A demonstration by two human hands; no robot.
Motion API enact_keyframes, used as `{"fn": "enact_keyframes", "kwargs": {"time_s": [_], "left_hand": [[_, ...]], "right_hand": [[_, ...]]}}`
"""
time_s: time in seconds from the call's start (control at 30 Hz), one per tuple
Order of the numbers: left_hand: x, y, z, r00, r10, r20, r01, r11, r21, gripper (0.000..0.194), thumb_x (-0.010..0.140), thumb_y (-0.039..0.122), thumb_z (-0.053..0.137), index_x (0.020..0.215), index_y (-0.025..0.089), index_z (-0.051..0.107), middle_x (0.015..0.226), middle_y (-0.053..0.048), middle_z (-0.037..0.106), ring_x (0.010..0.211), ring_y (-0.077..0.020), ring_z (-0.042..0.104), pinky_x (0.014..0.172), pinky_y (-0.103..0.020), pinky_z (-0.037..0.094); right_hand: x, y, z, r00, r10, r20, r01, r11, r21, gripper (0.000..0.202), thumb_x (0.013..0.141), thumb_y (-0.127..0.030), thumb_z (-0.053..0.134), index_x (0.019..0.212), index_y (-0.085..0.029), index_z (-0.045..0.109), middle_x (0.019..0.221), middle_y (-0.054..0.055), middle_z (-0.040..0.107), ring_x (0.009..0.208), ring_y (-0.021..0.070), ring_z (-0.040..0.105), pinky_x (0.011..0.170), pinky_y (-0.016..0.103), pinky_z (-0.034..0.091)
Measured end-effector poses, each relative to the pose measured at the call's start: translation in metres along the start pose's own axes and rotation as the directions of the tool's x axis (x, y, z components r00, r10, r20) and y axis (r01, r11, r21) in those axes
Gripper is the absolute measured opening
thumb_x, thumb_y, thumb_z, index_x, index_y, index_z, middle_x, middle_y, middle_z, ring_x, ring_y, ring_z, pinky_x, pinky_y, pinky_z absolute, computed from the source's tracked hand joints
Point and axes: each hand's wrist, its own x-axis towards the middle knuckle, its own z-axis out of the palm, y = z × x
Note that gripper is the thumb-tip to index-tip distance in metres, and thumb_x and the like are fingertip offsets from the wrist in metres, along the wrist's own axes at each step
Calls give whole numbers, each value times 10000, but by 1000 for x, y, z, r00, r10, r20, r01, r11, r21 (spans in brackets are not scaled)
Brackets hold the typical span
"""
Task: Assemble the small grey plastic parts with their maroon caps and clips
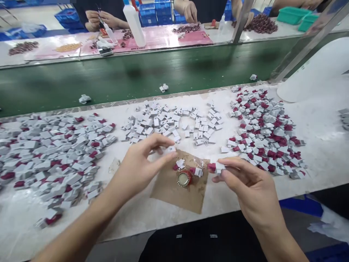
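Left hand (pixel 145 162) pinches perhaps a grey housing (pixel 171 149), right hand (pixel 253 185), at its three o'clock, a maroon-grey connector (pixel 219 167): pairing, I judge, calling for alignment.

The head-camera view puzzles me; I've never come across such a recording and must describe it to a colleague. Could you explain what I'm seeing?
There is no machine here, only a person's two bare hands. The single picture comes from a camera worn on their head, looking forward and down. The left hand pinches a small pale piece; the right hand holds a white-and-maroon piece. Between them, on a brown sheet, sits a round red object with a dotted rim. Around them lie a left heap, a middle heap and a right heap of small pieces. Beyond the green strip, other people's hands are at another table.
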Motion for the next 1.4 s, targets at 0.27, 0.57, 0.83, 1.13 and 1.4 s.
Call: {"fn": "enact_keyframes", "kwargs": {"time_s": [0.27, 0.57, 0.83, 1.13, 1.4], "left_hand": [[-78, -28, 7, 951, -254, -177, 245, 967, -72, 175, 953, 373, 862, 1095, 270, 855, 939, -30, 811, 820, -235, 732, 771, -359, 599], [-106, -39, 11, 928, -116, -354, 191, 964, 184, 72, 1004, 273, 810, 1071, 295, 794, 1156, -18, 852, 1072, -275, 755, 991, -409, 595], [-105, -48, -2, 986, -70, -151, 103, 969, 226, 230, 1054, 320, 776, 1283, 321, 787, 1271, -27, 819, 1243, -305, 732, 1089, -450, 568], [-98, -55, -12, 997, 68, -38, -58, 974, 220, 132, 1107, 267, 694, 1202, 276, 785, 1243, -63, 802, 1205, -281, 747, 1055, -433, 581], [-85, -49, -9, 998, 56, 11, -56, 970, 235, 200, 1098, 229, 632, 1207, 265, 796, 1186, -82, 791, 1126, -283, 755, 980, -421, 608]], "right_hand": [[-17, 2, 25, 970, -147, 195, 191, 954, -231, 220, 1008, -172, 815, 1119, -349, 886, 997, 4, 843, 870, 172, 769, 757, 276, 656], [-16, -4, 31, 935, -215, 280, 309, 883, -353, 171, 1022, -137, 777, 1078, -284, 844, 969, 4, 824, 876, 165, 789, 709, 250, 628], [-16, -3, 32, 917, -258, 303, 361, 859, -363, 164, 1030, -114, 765, 1041, -269, 816, 955, 2, 823, 893, 159, 797, 747, 246, 637], [-14, -3, 31, 932, -244, 266, 324, 891, -319, 185, 993, -110, 785, 973, -288, 832, 945, -9, 841, 881, 167, 804, 765, 261, 660], [-8, -2, 26, 971, -130, 199, 163, 973, -163, 190, 980, -148, 839, 1004, -328, 893, 1004, 15, 873, 967, 197, 816, 836, 285, 684]]}}
